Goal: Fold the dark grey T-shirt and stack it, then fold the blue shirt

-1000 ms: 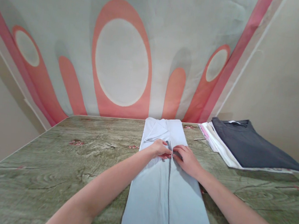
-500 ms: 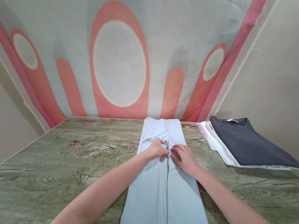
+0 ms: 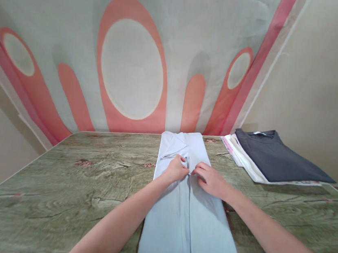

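A light blue shirt (image 3: 162, 228) lies on the table in a long narrow strip, its two sides folded in to meet along a middle line. Near its far end a short sleeve (image 3: 175, 146) is turned back flat. My left hand (image 3: 177, 169) is closed, pinching the cloth at the middle line just below that sleeve. Beside it, almost touching, my right hand (image 3: 210, 180) has its fingers curled and pinches the edge of the right-hand fold. The fingertips partly cover the cloth they hold.
The wood-patterned table (image 3: 87, 190) reaches back to a wall with a pink and grey printed sheet (image 3: 187, 30). At the back right lies a stack of folded clothes, a dark grey T-shirt (image 3: 282, 157) on top and white cloth (image 3: 251, 169) under it.
My right hand's fingers have curled in and closed on the fold's edge. My left hand keeps its pinch at nearly the same spot. The camera view has shifted slightly.
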Available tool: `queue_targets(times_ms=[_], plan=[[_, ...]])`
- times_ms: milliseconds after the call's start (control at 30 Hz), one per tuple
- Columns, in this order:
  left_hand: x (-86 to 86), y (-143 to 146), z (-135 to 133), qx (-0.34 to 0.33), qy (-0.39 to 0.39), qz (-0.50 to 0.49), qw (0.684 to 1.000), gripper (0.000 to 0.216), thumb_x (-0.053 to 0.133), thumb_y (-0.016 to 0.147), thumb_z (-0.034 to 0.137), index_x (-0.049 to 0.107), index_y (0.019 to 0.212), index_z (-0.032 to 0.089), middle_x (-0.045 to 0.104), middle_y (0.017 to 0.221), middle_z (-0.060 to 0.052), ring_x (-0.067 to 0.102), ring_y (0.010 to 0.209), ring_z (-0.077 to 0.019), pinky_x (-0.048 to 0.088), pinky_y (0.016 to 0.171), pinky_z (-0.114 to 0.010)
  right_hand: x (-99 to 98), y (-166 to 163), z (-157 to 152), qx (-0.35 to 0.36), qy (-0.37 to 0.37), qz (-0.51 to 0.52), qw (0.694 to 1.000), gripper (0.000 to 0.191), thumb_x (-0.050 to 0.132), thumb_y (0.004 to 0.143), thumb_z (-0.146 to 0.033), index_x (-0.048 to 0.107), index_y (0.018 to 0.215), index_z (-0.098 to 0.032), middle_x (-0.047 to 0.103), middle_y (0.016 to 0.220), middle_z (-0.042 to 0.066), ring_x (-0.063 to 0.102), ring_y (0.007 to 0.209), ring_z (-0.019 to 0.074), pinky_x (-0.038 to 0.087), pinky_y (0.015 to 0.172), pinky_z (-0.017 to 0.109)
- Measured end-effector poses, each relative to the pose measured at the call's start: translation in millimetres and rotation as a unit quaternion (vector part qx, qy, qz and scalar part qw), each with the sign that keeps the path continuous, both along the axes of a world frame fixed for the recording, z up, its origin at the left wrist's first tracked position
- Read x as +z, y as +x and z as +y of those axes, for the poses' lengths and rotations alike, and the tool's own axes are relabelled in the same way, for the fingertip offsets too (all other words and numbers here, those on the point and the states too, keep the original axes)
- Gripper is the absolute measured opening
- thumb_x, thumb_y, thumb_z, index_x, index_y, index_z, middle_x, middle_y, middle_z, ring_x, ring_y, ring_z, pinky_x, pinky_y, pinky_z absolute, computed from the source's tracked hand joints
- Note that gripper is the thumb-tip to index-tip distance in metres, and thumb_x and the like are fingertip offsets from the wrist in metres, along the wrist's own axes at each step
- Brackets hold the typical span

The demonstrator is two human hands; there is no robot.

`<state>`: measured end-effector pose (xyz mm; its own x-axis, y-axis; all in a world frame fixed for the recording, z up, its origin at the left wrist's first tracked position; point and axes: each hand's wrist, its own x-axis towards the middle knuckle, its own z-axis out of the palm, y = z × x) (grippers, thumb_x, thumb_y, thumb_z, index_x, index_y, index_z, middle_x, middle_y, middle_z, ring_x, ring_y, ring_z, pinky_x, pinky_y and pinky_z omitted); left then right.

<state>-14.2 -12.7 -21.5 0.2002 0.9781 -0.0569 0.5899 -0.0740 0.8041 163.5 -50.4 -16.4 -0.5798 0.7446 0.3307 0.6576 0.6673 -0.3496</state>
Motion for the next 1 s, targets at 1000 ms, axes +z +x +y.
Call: queue_targets(times_ms=[1000], plan=[[6.1,-3,-18,-0.078,0.177,0.142,0.971,0.018,0.05,0.075,0.013,0.052,0.092,0.018,0.061,0.08,-0.002,0.057,0.075,-0.0164,0.041,0.068,-0.025,31.5,-4,-68,0.092,-0.109,-0.013,0.99,0.037,0.043,0.074,-0.003,0.063,0.099,-0.022,0.058,0.097,0.006,0.054,0.09,0.0178,0.044,0.08,0.031]])
